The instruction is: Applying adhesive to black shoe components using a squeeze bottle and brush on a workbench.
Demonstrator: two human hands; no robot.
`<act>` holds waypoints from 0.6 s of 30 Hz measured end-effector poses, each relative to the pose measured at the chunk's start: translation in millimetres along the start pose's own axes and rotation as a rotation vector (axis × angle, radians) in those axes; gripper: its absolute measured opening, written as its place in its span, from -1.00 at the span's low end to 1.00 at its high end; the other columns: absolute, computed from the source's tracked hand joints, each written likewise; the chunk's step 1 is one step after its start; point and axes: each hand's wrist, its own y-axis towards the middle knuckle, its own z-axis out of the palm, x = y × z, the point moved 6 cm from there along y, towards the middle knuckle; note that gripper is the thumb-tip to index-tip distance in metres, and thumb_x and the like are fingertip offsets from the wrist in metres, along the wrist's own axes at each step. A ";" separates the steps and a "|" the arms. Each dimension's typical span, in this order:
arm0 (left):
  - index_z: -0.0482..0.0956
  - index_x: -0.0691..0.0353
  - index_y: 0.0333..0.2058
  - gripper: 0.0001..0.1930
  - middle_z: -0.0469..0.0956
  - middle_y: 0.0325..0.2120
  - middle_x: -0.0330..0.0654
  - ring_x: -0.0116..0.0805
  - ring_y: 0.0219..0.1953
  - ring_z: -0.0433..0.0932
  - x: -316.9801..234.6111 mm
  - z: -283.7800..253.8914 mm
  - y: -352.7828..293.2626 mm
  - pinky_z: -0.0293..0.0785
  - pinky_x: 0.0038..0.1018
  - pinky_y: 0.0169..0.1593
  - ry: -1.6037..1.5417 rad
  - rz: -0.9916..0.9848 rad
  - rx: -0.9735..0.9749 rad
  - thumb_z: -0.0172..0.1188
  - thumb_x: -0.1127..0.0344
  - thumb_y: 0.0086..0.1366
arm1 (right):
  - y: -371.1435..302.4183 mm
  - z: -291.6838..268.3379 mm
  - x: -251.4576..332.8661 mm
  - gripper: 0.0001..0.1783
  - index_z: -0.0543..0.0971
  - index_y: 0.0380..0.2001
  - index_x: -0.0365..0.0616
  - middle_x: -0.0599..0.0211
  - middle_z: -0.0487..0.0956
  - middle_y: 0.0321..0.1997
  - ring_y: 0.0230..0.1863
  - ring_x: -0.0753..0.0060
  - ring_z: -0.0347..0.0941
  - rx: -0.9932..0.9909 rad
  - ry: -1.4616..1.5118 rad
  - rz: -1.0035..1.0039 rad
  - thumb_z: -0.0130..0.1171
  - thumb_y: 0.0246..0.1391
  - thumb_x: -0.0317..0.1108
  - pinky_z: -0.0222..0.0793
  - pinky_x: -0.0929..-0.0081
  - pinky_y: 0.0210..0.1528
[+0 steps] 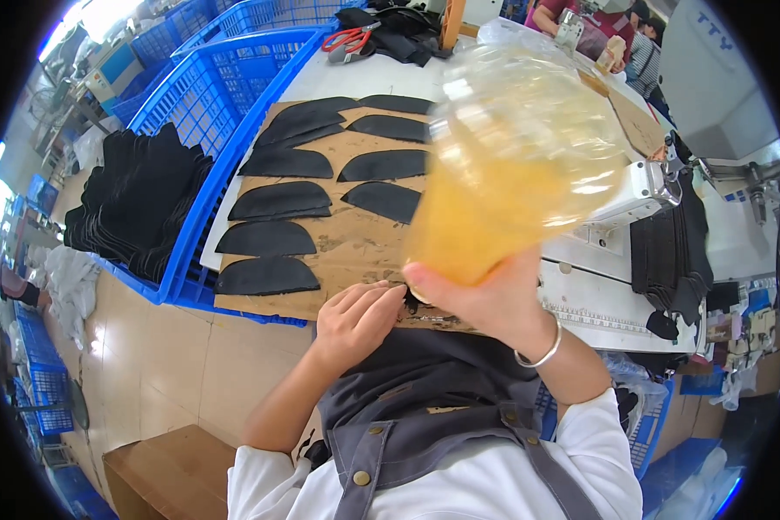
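Observation:
My right hand [494, 295] is wrapped round the lower end of a large clear plastic bottle [511, 199], which leans up and to the right. Amber-yellow liquid fills its lower part; the upper part looks see-through. My left hand [355, 316] rests at the near edge of a stained brown cardboard sheet [355, 251], its fingers bent and pressed together. A small black thing [414, 300] shows by those fingertips, partly hidden between the hands. Rows of black half-moon fabric pieces [269, 276] lie on the cardboard beyond my left hand, some overlapping.
Left of the table, a blue plastic crate [178, 251] carries stacked black pieces [134, 199]. Red-handled scissors [351, 39] lie at the back near black scraps. A white sewing machine [637, 195] stands right, beside black strips [672, 243]. Another person [572, 17] sits far right. A cardboard box [169, 472] stands on the floor.

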 end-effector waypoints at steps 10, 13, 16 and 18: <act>0.48 0.26 -0.29 -0.72 0.54 -0.48 -0.22 -0.32 -0.39 0.57 3.6 -1.6 1.9 0.50 -0.49 -0.35 0.013 -0.008 0.021 0.27 0.53 -0.05 | -39.5 -105.6 -11.1 -0.46 0.46 -0.15 -0.28 0.22 0.55 -0.21 -0.20 0.39 0.51 -0.090 -0.617 -0.017 0.40 -0.29 -0.44 0.45 0.45 -0.15; 0.44 0.25 -0.35 -0.75 0.56 -0.47 -0.19 -0.31 -0.40 0.58 16.0 0.0 -0.4 0.49 -0.49 -0.35 -0.090 -0.182 0.044 0.28 0.53 -0.03 | -60.5 -156.5 -20.0 -0.47 0.42 -0.09 -0.29 0.16 0.53 -0.15 -0.11 0.34 0.48 -0.291 -0.614 0.054 0.33 -0.19 -0.40 0.40 0.39 -0.04; 0.35 0.24 -0.38 -0.70 0.57 -0.37 -0.11 -0.23 -0.38 0.57 35.2 0.9 -7.2 0.48 -0.49 -0.33 -0.309 -0.416 0.077 0.32 0.51 -0.03 | -80.2 -177.1 -29.6 -0.42 0.33 0.03 -0.28 0.07 0.45 -0.01 0.02 0.24 0.40 -0.483 -0.220 0.051 0.19 -0.02 -0.19 0.30 0.26 0.10; 0.33 0.24 -0.36 -0.65 0.55 -0.28 -0.08 -0.15 -0.31 0.56 25.5 -13.9 17.4 0.48 -0.45 -0.30 -0.274 -0.308 0.076 0.35 0.49 -0.06 | -92.0 -181.6 -38.1 -0.38 0.28 0.09 -0.26 0.03 0.40 0.07 0.09 0.18 0.35 -0.546 0.090 0.021 0.09 0.06 -0.08 0.24 0.18 0.16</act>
